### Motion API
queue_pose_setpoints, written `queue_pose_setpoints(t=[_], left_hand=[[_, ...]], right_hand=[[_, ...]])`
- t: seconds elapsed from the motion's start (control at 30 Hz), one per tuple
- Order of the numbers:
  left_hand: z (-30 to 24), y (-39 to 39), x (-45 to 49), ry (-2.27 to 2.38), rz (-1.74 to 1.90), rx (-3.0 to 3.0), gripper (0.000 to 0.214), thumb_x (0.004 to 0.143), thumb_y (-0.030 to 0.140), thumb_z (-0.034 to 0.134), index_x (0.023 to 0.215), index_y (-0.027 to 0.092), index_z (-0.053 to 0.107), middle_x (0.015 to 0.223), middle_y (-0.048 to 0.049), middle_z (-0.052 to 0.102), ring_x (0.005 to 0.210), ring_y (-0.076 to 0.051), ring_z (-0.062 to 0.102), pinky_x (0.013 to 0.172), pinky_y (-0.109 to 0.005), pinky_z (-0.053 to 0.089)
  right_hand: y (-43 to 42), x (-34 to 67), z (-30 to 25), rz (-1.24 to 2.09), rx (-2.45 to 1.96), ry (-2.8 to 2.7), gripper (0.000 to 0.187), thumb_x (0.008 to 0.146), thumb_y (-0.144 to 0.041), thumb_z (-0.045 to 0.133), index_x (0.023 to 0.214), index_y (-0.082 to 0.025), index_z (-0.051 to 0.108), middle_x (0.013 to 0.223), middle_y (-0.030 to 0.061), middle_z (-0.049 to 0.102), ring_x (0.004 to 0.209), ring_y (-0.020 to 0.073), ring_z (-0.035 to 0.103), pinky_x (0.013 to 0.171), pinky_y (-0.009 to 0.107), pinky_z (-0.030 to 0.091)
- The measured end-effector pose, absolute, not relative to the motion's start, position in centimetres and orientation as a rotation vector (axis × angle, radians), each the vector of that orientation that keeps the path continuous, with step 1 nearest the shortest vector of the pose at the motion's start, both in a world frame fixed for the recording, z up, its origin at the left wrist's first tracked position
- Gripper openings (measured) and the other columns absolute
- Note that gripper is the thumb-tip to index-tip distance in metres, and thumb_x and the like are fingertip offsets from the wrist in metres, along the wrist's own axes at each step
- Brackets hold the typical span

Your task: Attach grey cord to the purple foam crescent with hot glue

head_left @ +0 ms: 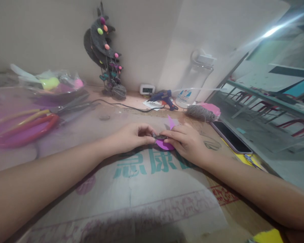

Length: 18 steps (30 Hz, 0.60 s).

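Observation:
My left hand [142, 135] is closed in a pinch at the left end of a small dark grey flat piece [160, 137]. From the other side, the fingers of my right hand [188, 143] close on that piece and on a purple sheet piece [165, 145] with a rounded lower edge just beneath it. A pointed purple scrap [170, 122] stands up behind my right fingers. Whether it belongs to the same sheet is hidden. Both hands are just above a printed cardboard surface [142, 189].
Scissors with red and yellow handles [53, 121] lie left, near a plastic bag [58, 82]. Behind are a grey hanging ornament [98, 44], a clock [147, 89], a blue glue gun [164, 98] and a clear bottle [195, 81]. Grey yarn [201, 113] and a phone [231, 136] lie right.

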<state>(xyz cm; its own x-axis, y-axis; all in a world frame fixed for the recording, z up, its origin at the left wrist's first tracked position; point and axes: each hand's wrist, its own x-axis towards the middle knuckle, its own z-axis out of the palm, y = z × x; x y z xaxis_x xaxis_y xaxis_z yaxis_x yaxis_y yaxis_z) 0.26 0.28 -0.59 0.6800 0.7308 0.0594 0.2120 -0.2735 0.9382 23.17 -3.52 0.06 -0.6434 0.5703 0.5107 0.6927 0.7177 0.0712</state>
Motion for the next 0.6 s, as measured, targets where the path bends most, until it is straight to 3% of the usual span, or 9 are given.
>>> queue_pose_setpoints(t=[0.13,0.33,0.47,0.6], left_hand=[[-0.8,0.2,0.2,0.763,0.640,1.798,0.022,0.080,0.033,0.061,0.096,0.017,0.063,0.070,0.0016,0.060,0.061,-0.011,0.053,0.056,-0.022,0.040],[-1.2,0.4,0.2,0.852,0.806,1.714,0.019,0.081,0.030,0.059,0.095,0.018,0.057,0.067,0.0016,0.059,0.059,-0.011,0.052,0.057,-0.023,0.041],[-1.2,0.5,0.3,0.859,0.832,1.708,0.016,0.081,0.029,0.059,0.093,0.017,0.058,0.065,0.0023,0.057,0.058,-0.010,0.051,0.056,-0.022,0.041],[-0.8,0.3,0.4,0.886,0.844,1.681,0.022,0.081,0.032,0.060,0.097,0.017,0.056,0.067,0.0019,0.058,0.058,-0.011,0.053,0.054,-0.022,0.041]], right_hand=[[-4.0,23.2,0.2,-0.198,-1.062,-2.242,0.024,0.093,-0.031,0.050,0.114,-0.022,0.057,0.081,0.0029,0.060,0.071,0.0164,0.053,0.067,0.031,0.040],[-3.3,23.4,-0.1,-0.020,-1.081,-1.786,0.046,0.084,-0.042,0.061,0.121,-0.021,0.043,0.097,0.0078,0.054,0.069,0.0167,0.050,0.060,0.031,0.045],[-3.5,23.4,0.1,0.012,-1.097,-1.837,0.027,0.086,-0.038,0.060,0.106,-0.022,0.052,0.083,0.0034,0.059,0.063,0.0152,0.052,0.055,0.028,0.044],[-4.9,23.2,0.7,-0.165,-0.982,-2.107,0.007,0.086,-0.028,0.060,0.089,-0.022,0.061,0.068,-0.0003,0.062,0.058,0.0136,0.054,0.056,0.026,0.042]])
